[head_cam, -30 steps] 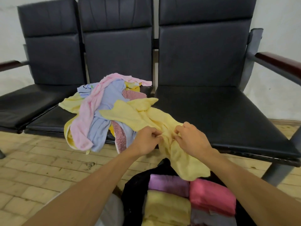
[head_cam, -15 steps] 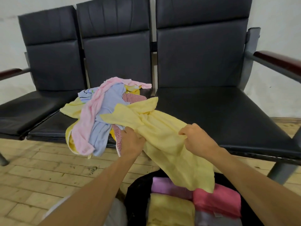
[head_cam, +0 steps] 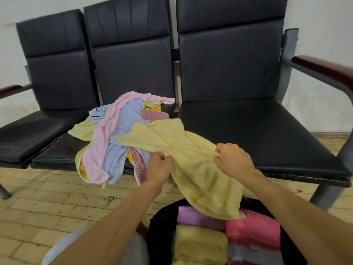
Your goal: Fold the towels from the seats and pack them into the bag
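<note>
A pale yellow towel (head_cam: 193, 161) stretches from the heap on the middle seat down over the bag. My left hand (head_cam: 158, 167) grips its near edge, and my right hand (head_cam: 232, 161) pinches the same edge further right. A heap of loose towels (head_cam: 116, 142), pink, light blue, yellow and speckled red, lies on the middle seat (head_cam: 57, 155). The black bag (head_cam: 160, 232) stands on the floor below my arms. It holds folded towels: purple (head_cam: 198, 217), pink (head_cam: 252, 230), yellow (head_cam: 198, 245) and a grey one at the bottom.
Three joined black padded seats stand against a pale wall; the right seat (head_cam: 248, 131) is bare. Dark red armrests (head_cam: 324, 69) stick out at both ends. Metal legs (head_cam: 324, 194) reach a wooden plank floor (head_cam: 47, 203).
My hands have slid apart along the yellow towel's edge, spreading it out. The towel now hangs lower over the bag.
</note>
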Motion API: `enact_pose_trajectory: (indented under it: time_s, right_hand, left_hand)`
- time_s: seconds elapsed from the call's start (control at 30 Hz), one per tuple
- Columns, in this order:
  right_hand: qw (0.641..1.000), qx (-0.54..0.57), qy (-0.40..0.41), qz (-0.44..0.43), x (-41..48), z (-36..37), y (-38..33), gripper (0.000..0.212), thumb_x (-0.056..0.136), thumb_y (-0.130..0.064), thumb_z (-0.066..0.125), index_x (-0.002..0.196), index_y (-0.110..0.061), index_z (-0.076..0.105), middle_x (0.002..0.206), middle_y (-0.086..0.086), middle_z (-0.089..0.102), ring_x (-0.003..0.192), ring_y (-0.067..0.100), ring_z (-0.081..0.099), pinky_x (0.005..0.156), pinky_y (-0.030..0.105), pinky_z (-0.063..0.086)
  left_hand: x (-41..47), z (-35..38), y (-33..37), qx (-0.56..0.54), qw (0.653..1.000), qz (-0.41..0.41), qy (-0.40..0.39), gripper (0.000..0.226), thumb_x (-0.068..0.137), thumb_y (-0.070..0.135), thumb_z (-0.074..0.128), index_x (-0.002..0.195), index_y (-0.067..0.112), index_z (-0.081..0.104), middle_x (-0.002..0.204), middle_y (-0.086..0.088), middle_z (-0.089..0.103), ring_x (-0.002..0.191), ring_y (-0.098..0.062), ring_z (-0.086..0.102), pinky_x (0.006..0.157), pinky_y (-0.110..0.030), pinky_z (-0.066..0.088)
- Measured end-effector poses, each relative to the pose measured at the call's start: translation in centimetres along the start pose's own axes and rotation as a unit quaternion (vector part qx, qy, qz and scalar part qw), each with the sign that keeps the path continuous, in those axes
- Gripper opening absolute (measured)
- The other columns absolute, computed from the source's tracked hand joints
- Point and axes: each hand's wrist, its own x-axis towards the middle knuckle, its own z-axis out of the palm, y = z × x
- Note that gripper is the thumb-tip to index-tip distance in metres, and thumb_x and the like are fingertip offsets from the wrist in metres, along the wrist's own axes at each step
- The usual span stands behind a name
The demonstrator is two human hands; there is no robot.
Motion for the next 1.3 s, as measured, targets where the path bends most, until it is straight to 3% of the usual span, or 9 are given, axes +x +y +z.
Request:
enact_pose_trajectory:
  time_s: [0.1, 0.2, 0.4, 0.53, 0.77, 0.87, 1.03, 1.2, 1.3]
  right_hand:
    - [0.999, 0.031, -0.008, 0.010, -0.3, -1.2, 0.4, 0.018, 0.089, -0.029, 0.058, 0.083, -0.012, 0.055, 0.092, -0.001, 0.048, 0.076, 0.018, 0.052, 0.065, 0.031, 0.044]
    - [0.991, 0.122, -0.030, 0.040, -0.5, -2.1, 0.9, 0.022, 0.085, -0.026, 0.061, 0.073, -0.012, 0.049, 0.076, 0.001, 0.051, 0.064, 0.016, 0.048, 0.059, 0.032, 0.040]
    - [0.929, 0.340, -0.064, 0.129, -1.9, -3.6, 1.3, 0.004, 0.081, -0.004, 0.062, 0.082, -0.007, 0.063, 0.084, 0.004, 0.054, 0.078, 0.016, 0.050, 0.069, 0.032, 0.043]
    - [0.852, 0.437, -0.165, 0.236, -2.4, -4.3, 2.6, 0.036, 0.060, 0.002, 0.060, 0.095, -0.008, 0.067, 0.106, 0.009, 0.062, 0.099, 0.027, 0.060, 0.085, 0.040, 0.054]
    - [0.789, 0.505, -0.241, 0.253, -5.2, -5.4, 3.5, 0.025, 0.091, -0.015, 0.066, 0.113, -0.003, 0.067, 0.111, 0.013, 0.072, 0.105, 0.029, 0.067, 0.090, 0.042, 0.054]
    - [0.817, 0.493, -0.200, 0.222, -5.6, -6.5, 3.7, 0.021, 0.095, -0.013, 0.060, 0.111, -0.004, 0.069, 0.110, 0.011, 0.073, 0.103, 0.025, 0.069, 0.085, 0.039, 0.056]
    - [0.776, 0.592, -0.071, 0.203, -6.3, -7.9, 5.0, 0.024, 0.101, -0.014, 0.048, 0.118, -0.009, 0.065, 0.113, 0.010, 0.072, 0.103, 0.025, 0.069, 0.088, 0.043, 0.055]
    - [0.740, 0.641, 0.040, 0.198, -6.5, -8.5, 6.3, 0.024, 0.101, -0.011, 0.047, 0.119, -0.006, 0.063, 0.113, 0.011, 0.070, 0.105, 0.025, 0.068, 0.089, 0.040, 0.053]
    - [0.719, 0.664, 0.089, 0.186, -6.9, -9.4, 7.8, 0.027, 0.101, -0.012, 0.047, 0.125, -0.006, 0.058, 0.117, 0.012, 0.067, 0.107, 0.026, 0.066, 0.094, 0.041, 0.052]
  left_hand:
    - [-0.9, -0.6, 1.3, -0.144, 0.987, -0.068, -0.039, 0.019, 0.094, 0.017, 0.045, 0.102, 0.008, 0.060, 0.110, -0.013, 0.066, 0.101, -0.030, 0.061, 0.089, -0.037, 0.051]
    - [-1.9, -1.1, 1.7, -0.252, 0.960, -0.114, -0.050, 0.025, 0.095, 0.018, 0.050, 0.116, 0.010, 0.059, 0.113, -0.011, 0.069, 0.104, -0.027, 0.065, 0.092, -0.039, 0.052]
    - [-3.9, -1.3, 0.1, -0.253, 0.957, -0.119, -0.072, 0.017, 0.098, 0.011, 0.052, 0.110, 0.005, 0.063, 0.108, -0.010, 0.071, 0.101, -0.029, 0.066, 0.093, -0.044, 0.051]
    - [-4.5, -2.2, -0.3, -0.263, 0.953, -0.117, -0.095, 0.031, 0.099, 0.014, 0.053, 0.127, 0.000, 0.054, 0.118, -0.011, 0.068, 0.102, -0.024, 0.067, 0.093, -0.043, 0.052]
    - [-5.5, -3.3, 1.2, -0.224, 0.960, -0.061, -0.154, 0.017, 0.098, 0.020, 0.055, 0.113, 0.015, 0.062, 0.116, -0.001, 0.070, 0.108, -0.022, 0.065, 0.101, -0.048, 0.047]
    - [-5.9, -3.4, 1.9, -0.244, 0.954, -0.056, -0.164, 0.027, 0.096, 0.018, 0.058, 0.122, 0.012, 0.059, 0.118, -0.002, 0.069, 0.110, -0.023, 0.064, 0.102, -0.048, 0.046]
    - [-5.6, -3.8, 2.5, -0.242, 0.960, -0.053, -0.128, 0.034, 0.095, 0.015, 0.057, 0.128, 0.008, 0.056, 0.118, -0.005, 0.068, 0.110, -0.024, 0.063, 0.101, -0.044, 0.047]
    - [-5.3, -4.3, 3.3, -0.249, 0.961, -0.044, -0.111, 0.025, 0.097, 0.011, 0.052, 0.119, 0.002, 0.059, 0.099, -0.009, 0.068, 0.076, -0.020, 0.062, 0.045, -0.019, 0.047]
    - [-4.8, -4.4, 3.6, -0.258, 0.960, -0.050, -0.099, 0.029, 0.097, 0.011, 0.053, 0.123, 0.000, 0.058, 0.112, -0.013, 0.069, 0.096, -0.026, 0.066, 0.064, -0.031, 0.051]
